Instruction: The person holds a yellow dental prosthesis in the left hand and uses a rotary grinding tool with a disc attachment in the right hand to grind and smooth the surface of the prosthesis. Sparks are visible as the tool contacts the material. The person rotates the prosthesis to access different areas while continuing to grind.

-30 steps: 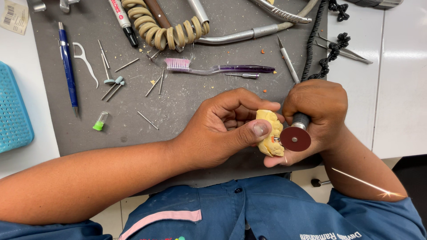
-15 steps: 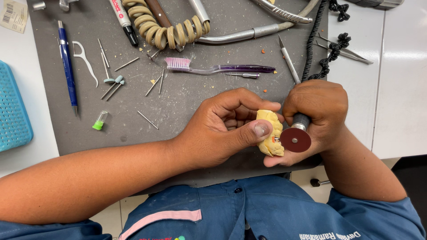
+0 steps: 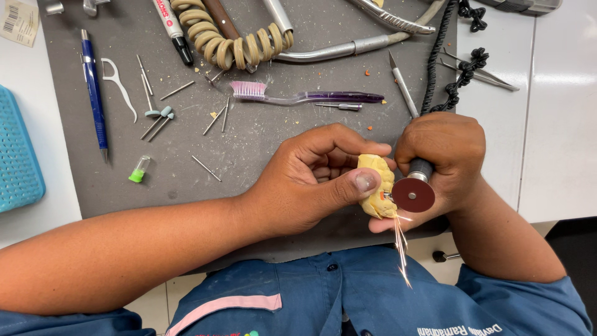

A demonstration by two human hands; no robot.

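The left hand (image 3: 311,180) grips a yellow plaster cast (image 3: 378,186), its thumb hiding much of it. The right hand (image 3: 444,158) is closed around a grinding tool (image 3: 415,186), mostly hidden; its red disc (image 3: 413,195) touches the cast, throwing sparks (image 3: 401,246). On the gray mat (image 3: 261,143) behind lie a toothbrush (image 3: 298,94), a blue pen (image 3: 93,93) and small drill bits (image 3: 205,168).

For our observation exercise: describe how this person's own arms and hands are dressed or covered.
Both the left hand and right hand are bare, without gloves, rings or a watch. The forearms are uncovered. A blue short-sleeved work shirt shows below, with a pink band on it.
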